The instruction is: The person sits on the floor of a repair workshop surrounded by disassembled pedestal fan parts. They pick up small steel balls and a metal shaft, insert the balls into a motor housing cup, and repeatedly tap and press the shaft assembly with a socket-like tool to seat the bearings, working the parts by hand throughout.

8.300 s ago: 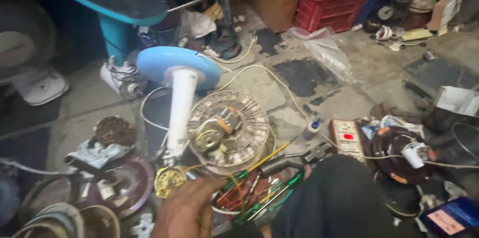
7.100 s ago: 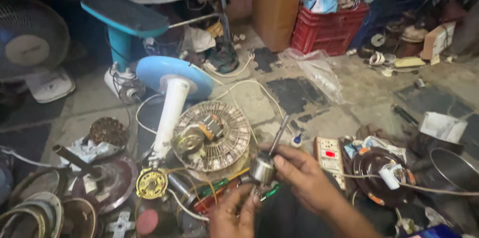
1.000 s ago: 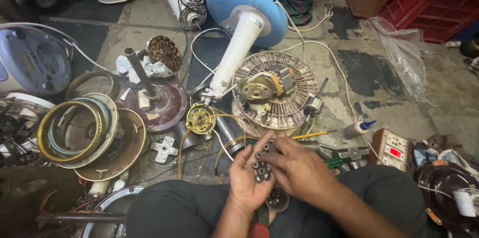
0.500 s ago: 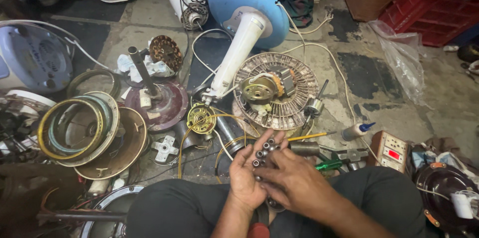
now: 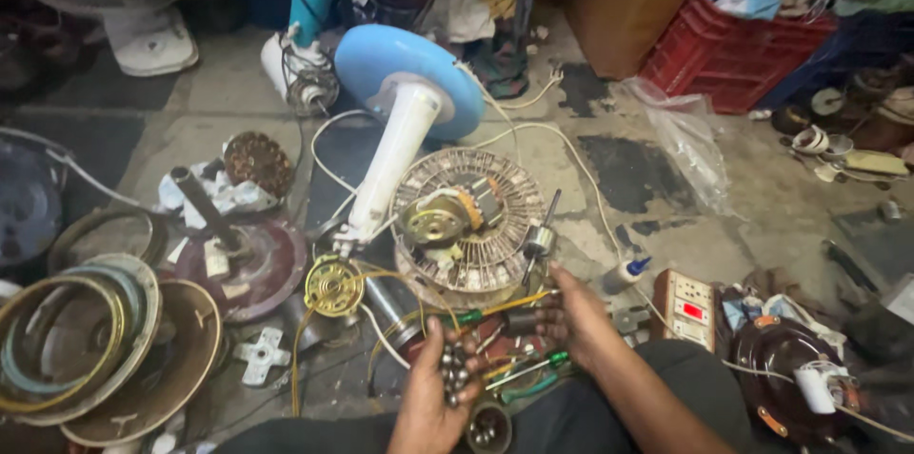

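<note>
My left hand [image 5: 430,395] lies palm up near the bottom of the head view and cups several small dark metal pieces [image 5: 453,366]. My right hand [image 5: 569,313] is stretched out to the right of it, fingers apart, over the tray of screwdrivers [image 5: 519,373] with green and yellow handles. What the right fingers touch is not clear. Just beyond both hands sits a round fan motor cage [image 5: 468,221] with a brass-coloured motor part [image 5: 433,223] on it.
A blue fan base with a white column [image 5: 405,107] lies tipped on the floor beyond the cage. Stacked metal rings [image 5: 90,345] sit left, a meter box [image 5: 687,304] and a small bottle [image 5: 624,273] right, a red crate [image 5: 738,49] far right. Wires run across the floor.
My hands were together over the small pieces; now the right hand has moved away to the right and the left palm holds the pieces alone. The view has shifted right.
</note>
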`<act>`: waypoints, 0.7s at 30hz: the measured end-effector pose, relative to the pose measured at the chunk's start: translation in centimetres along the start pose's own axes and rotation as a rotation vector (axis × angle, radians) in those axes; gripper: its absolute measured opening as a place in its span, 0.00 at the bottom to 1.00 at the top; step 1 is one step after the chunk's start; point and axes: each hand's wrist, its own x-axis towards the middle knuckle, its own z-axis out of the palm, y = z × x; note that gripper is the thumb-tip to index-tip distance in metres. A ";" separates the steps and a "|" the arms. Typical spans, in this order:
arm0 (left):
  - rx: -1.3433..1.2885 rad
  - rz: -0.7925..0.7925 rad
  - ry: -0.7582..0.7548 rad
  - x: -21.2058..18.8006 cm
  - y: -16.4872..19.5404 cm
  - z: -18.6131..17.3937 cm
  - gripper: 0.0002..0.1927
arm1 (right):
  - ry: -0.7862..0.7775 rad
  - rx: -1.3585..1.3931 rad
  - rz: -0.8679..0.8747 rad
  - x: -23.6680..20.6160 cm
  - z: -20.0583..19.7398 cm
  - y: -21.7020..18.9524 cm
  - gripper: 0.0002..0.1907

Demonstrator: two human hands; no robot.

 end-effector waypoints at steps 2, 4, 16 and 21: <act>0.085 0.006 0.102 -0.3 0.3 0.7 0.18 | -0.039 -0.284 -0.071 1.6 1.2 0.0 0.22; 0.153 0.004 0.153 -0.6 0.4 1.2 0.16 | -0.078 -0.385 -0.174 2.4 1.6 0.1 0.20; 0.697 -0.029 0.024 -3.3 0.2 5.1 0.17 | -0.376 -0.120 -0.429 -5.9 -6.0 3.0 0.13; 0.713 -0.059 -0.126 -6.2 0.8 7.3 0.16 | -0.569 -0.799 -0.919 -10.7 -6.4 0.6 0.12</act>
